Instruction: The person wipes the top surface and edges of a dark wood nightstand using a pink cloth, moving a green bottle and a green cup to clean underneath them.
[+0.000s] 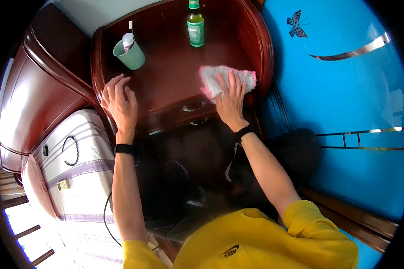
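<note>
My right hand (231, 99) presses a white cloth with a pink edge (211, 77) flat against the right front of a dark red wooden nightstand (166, 85). Its fingers lie stretched over the cloth. At the nightstand's left front edge my left hand (119, 103) hovers with fingers apart and slightly bent, nothing in it. Beyond that hand stands a light green cup (131, 57) holding a toothbrush (130, 26) and a white-capped tube (128, 40). A green bottle (195, 31) with a green label stands upright at the back.
Left of the nightstand is a bed (90, 188) with a dark wooden headboard (40, 85). A bead bracelet (77, 152), a small round black object (45, 150) and a small yellowish box (63, 185) lie on it. A blue panel (345, 98) with a butterfly decal (296, 24) rises on the right.
</note>
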The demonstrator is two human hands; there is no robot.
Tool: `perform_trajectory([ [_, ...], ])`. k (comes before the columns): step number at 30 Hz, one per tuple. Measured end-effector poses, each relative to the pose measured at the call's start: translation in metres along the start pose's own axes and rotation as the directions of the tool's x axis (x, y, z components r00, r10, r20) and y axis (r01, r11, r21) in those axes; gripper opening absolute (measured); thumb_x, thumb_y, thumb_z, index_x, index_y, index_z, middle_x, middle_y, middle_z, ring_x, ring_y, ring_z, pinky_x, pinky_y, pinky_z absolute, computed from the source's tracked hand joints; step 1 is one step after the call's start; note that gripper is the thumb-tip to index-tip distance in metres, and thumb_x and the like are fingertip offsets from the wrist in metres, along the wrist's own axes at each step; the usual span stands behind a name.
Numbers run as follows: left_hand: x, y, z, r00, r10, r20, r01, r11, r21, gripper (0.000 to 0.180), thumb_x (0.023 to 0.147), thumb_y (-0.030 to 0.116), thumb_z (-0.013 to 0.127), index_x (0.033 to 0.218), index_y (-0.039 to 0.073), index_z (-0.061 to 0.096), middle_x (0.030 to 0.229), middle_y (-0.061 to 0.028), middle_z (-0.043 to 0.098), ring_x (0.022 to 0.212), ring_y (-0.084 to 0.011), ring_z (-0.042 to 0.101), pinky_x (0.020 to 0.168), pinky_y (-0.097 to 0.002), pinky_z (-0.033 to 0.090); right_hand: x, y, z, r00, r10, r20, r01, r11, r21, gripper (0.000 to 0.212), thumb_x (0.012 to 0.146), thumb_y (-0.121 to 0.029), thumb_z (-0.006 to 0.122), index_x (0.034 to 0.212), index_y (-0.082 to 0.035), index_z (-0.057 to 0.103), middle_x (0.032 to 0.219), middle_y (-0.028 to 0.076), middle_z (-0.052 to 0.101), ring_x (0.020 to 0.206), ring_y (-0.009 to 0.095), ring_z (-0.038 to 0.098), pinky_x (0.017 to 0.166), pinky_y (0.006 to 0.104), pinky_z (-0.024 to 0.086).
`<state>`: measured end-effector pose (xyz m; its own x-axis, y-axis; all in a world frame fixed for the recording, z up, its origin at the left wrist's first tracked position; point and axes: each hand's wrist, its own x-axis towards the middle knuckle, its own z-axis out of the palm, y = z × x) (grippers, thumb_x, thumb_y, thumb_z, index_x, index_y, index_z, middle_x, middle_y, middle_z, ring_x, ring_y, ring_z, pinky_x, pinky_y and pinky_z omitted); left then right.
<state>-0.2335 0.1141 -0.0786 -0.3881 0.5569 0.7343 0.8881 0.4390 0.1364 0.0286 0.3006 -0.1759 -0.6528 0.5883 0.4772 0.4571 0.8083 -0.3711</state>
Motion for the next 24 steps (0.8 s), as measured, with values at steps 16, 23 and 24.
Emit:
perform_trajectory([
  [16,-0.044,0.059,0.048,0.986,-0.161,0.049,0.168,0.925,-0.339,0.027,0.087,-0.002,0.062,0.11,0.007,0.07,0.112,-0.01,0.07,0.111,-0.0326,0.061,0.099,-0.0448,0.046,0.006,-0.026,0.049,0.715,0.619,-0.323,-0.386,0.736,0.556,0.083,0.107,-0.034,0.038,0.163,0.005,-0.009,0.17,0.031,-0.013,0.159,0.046,-0.01,0.128,0.0527,0.002],
  [23,-0.032,0.06,0.061,0.998,-0.053,0.045,0.063,0.958,-0.28,0.026,0.086,-0.001,0.064,0.109,0.011,0.07,0.11,-0.0062,0.071,0.11,-0.0282,0.062,0.098,-0.0428,0.044,0.006,0.014,0.061,0.538,0.841,0.061,-0.427,0.209,0.88,0.086,0.108,-0.045,0.042,0.165,0.001,-0.002,0.171,0.026,0.004,0.155,0.039,0.019,0.126,0.045,0.016],
  [24,-0.033,0.051,0.058,0.999,-0.022,0.038,0.03,0.972,-0.232,0.026,0.086,0.0,0.065,0.109,0.012,0.07,0.11,-0.0049,0.071,0.11,-0.0272,0.062,0.099,-0.0424,0.043,0.001,0.003,0.065,0.555,0.822,0.123,-0.405,0.138,0.904,0.088,0.107,-0.053,0.039,0.166,-0.002,0.0,0.172,0.022,0.005,0.157,0.036,0.016,0.127,0.0441,0.015],
])
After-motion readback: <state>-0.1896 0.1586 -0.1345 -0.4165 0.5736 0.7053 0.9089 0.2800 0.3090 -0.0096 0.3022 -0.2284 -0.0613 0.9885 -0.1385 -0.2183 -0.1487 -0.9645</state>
